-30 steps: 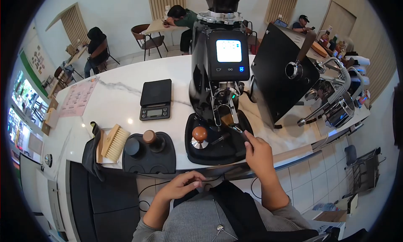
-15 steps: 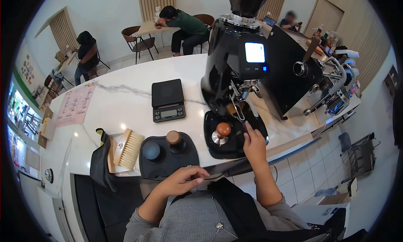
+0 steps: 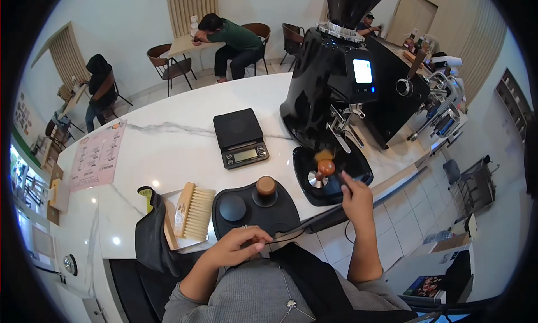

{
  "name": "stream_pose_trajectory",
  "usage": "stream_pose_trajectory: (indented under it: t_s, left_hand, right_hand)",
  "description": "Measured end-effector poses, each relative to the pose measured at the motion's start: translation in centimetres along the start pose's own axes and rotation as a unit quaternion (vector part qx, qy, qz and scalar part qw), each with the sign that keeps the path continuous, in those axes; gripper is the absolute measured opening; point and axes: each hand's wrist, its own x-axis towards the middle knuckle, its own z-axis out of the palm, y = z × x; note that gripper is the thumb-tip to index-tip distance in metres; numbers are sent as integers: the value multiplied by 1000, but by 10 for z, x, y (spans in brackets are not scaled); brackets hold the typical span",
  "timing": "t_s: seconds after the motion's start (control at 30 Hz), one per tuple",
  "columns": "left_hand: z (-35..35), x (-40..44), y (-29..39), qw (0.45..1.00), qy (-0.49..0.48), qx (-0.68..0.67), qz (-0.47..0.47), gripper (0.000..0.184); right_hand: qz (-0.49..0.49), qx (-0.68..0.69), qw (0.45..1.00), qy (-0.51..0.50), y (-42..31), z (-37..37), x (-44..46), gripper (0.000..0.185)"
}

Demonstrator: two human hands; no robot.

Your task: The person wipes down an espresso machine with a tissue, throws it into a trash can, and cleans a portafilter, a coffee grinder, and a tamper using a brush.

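My right hand (image 3: 357, 198) pinches the dark handle of a small brush over the grinder's black tray (image 3: 358, 184). The brush's yellowish bristles (image 3: 324, 155) look blurred, just behind a tamper with a round wooden knob (image 3: 325, 166). Above the tray stands the black coffee grinder (image 3: 314, 87) with a lit screen. My left hand (image 3: 242, 247) hovers in front of the black tamping mat (image 3: 283, 214), fingers loosely curled and apart, holding nothing. On the mat are a dark round tool (image 3: 232, 208) and a wooden-topped tamper (image 3: 265, 186).
A black scale (image 3: 238, 129) lies behind the mat. At left are a wooden brush (image 3: 193, 211), a dark cloth (image 3: 151, 239) and a pink menu sheet (image 3: 100, 157). An espresso machine (image 3: 392, 93) stands at right. Several people sit beyond the counter.
The view has turned, so the counter items appear farther right. My right hand has drawn the small brush from under the grinder's spout toward the wooden-knobbed tamper. My left hand stays near my body.
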Motion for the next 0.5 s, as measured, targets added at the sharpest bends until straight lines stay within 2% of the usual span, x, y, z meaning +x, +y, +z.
stream_pose_trajectory:
  t_s: [0.07,0.13,0.2,0.3,0.37,0.5]
  left_hand:
    - [-3,1,-5,1000,-17,9,16,18]
    - [-5,2,-5,999,-32,24,37,18]
    - [-9,2,-2,997,-50,33,56,18]
    - [-18,-9,-3,999,-31,4,17,19]
    - [-22,-13,-8,999,-31,-6,20,20]
    - [-25,-12,-17,998,-52,-15,44,22]
  right_hand:
    - [-8,45,993,110,-13,3,9,41]
    - [0,53,991,126,-17,12,14,40]
    - [-15,-5,996,82,-9,19,15,39]
    - [57,-20,998,32,-16,-6,-15,35]
    - [74,15,994,83,-25,-29,-36,32]
    - [146,43,988,10,-86,-90,-42,30]
